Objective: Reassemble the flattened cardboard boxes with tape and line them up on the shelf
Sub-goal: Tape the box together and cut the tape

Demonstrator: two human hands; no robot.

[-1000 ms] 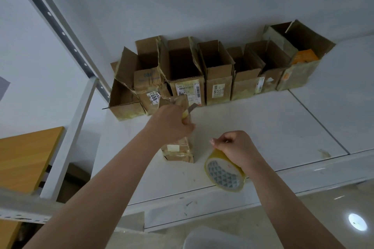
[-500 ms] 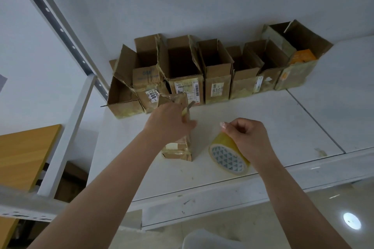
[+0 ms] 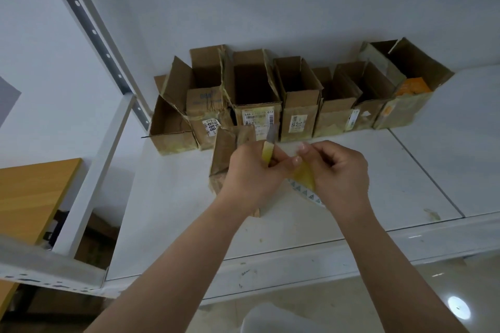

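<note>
A small worn cardboard box [image 3: 226, 154] stands on the white shelf [image 3: 378, 184] in front of me. My left hand [image 3: 251, 173] grips a yellow-handled knife [image 3: 269, 147] whose blade points up, right beside that box. My right hand [image 3: 338, 170] holds the yellowish tape roll [image 3: 304, 180], mostly hidden under its fingers. The two hands touch above the shelf. Several open cardboard boxes [image 3: 254, 97] stand in a row against the back wall.
The row ends at the right with a larger box [image 3: 400, 97] holding something orange. A slotted metal upright [image 3: 89, 35] runs along the left. A wooden tabletop [image 3: 32, 197] lies lower left. The shelf's front edge [image 3: 297, 265] is near my forearms.
My right hand brought the tape roll up and left until it met my left hand. The left hand stayed by the small box with the knife.
</note>
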